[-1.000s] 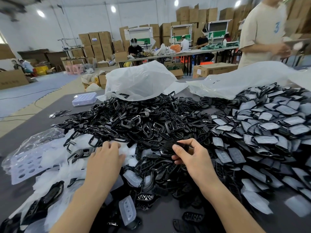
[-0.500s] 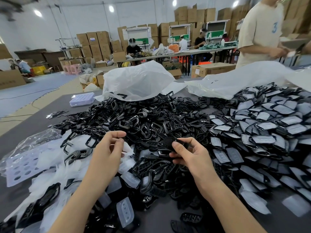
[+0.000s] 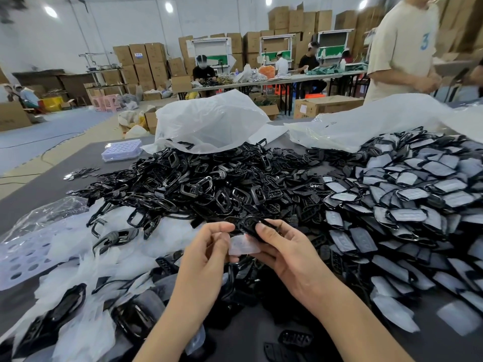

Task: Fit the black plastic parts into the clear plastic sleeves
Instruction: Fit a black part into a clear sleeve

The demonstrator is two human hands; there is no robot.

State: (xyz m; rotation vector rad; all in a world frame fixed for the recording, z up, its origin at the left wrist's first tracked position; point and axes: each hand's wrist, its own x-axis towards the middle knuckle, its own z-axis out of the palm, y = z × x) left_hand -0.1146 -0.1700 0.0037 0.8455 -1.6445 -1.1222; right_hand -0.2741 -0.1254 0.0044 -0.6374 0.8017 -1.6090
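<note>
Both hands are up over the middle of the surface (image 3: 39, 197), close together. The right hand (image 3: 287, 254) grips a black part (image 3: 249, 226), thumb pressed on top and fingers curled beneath it. Just under that part hangs a clear sleeve (image 3: 241, 245), between the two hands. The left hand (image 3: 206, 252) has its thumb and fingers bent in towards the sleeve's left edge and seems to pinch it, though the picture is too soft there to be certain. Part and sleeve look to be touching, with the part lying above the sleeve's upper edge.

Behind the hands spreads a black pile (image 3: 209, 184) of loose frames and inserts. To the right lies a sleeved pile (image 3: 405, 192), well heaped. Loose sleeves (image 3: 78, 246) are strewn on the left, some over black pieces. A white bag (image 3: 209, 121) slumps at the far edge, with a small clear box (image 3: 121, 150) beside it.
</note>
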